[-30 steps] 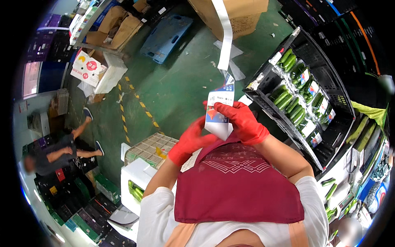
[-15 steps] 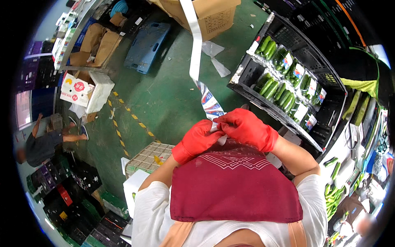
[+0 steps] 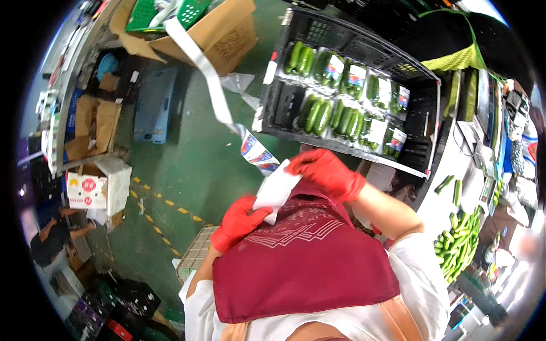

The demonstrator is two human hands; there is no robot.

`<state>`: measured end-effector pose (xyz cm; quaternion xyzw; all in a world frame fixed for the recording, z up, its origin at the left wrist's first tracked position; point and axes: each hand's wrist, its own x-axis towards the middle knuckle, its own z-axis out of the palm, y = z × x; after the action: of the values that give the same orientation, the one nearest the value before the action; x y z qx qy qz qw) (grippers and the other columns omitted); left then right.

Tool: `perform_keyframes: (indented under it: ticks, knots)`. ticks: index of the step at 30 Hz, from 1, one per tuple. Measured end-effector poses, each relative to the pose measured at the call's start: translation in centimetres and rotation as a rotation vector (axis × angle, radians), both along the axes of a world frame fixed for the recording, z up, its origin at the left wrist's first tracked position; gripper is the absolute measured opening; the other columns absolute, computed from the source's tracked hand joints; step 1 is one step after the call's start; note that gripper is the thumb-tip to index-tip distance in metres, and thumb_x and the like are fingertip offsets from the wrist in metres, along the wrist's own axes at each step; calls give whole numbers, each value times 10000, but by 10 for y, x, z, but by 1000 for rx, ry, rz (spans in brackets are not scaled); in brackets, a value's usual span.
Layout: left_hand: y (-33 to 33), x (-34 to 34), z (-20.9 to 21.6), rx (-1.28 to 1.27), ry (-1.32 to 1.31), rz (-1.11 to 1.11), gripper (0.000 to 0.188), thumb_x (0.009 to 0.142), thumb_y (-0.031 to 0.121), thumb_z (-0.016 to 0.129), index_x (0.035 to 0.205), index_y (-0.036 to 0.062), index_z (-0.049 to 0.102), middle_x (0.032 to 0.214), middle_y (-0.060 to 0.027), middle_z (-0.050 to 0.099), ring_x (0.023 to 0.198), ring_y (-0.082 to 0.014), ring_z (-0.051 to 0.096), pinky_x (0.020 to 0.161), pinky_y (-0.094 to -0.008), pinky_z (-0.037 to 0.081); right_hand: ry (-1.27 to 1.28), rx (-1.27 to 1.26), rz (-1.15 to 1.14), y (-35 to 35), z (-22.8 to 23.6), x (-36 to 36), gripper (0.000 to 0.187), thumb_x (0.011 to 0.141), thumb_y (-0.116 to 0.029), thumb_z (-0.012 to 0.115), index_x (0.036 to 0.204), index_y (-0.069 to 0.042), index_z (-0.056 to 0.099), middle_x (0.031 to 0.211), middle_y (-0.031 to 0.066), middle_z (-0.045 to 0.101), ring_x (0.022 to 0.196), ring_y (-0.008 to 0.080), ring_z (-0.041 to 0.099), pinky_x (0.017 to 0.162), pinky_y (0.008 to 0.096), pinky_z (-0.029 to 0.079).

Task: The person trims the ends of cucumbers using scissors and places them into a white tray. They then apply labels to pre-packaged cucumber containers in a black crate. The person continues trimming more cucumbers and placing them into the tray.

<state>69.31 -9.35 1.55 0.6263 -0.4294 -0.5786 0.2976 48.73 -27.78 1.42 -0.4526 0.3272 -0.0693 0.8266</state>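
pinching the low end of the white paper (image 3: 277, 196), our left hand (image 3: 236, 224) wears a red glove. our right hand (image 3: 330, 174), in a red glove too, pinches the top corner, and it is a bit blurry there. half a second ago our hands were close together, with just a little paper peeking out. now they have moved apart, and the paper is spread between them, in front of our dark red apron (image 3: 307, 278). so we think this piece is opened out, with one hand on each end.

by the top of the paper is a long strip (image 3: 214, 94). near us it is twisted and has blue and red pictures, and then it is plain white up to the cardboard box (image 3: 230, 42) and the green basket (image 3: 195, 10). we can't tell just where it joins the paper. we have turned too, so the black crate (image 3: 341, 41) is closer to the middle of what we see. packs of cucumbers (image 3: 316, 115) lie inside it, and some have labels on.
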Motion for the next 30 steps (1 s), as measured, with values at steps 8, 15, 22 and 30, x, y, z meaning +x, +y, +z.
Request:
perform_keyframes:
  ticks: [8,15,22,30]
  knots:
    - [-22,-11,6,298,251,316,192,855,103,674,1003,-16,695,941,-38,664,814,-107,591,707,-275,464,841,-833,-371,-135,-79,-127,159,895,-145,618,958,-16,685,889,106,710,809,180,658,746,301,511]
    - [-37,-11,-4,225,150,288,182,839,88,675,1007,29,714,878,-35,659,761,-99,576,635,-271,447,860,-1389,55,-144,-137,-124,154,862,-207,611,960,-116,687,904,146,682,808,363,645,677,439,516]
    - [-43,-16,-5,229,82,254,191,835,113,680,1005,33,714,864,-47,656,754,-124,582,665,-282,453,786,-1322,434,-117,-160,-126,254,885,-213,531,1061,-50,615,1028,191,635,946,352,616,749,436,501]
    - [-29,-12,-20,222,105,272,186,834,123,686,999,43,715,854,-37,646,764,-117,566,670,-277,438,508,-1372,673,-101,-159,-139,455,937,-331,556,1276,-29,537,1114,208,595,1104,279,563,1006,342,396]
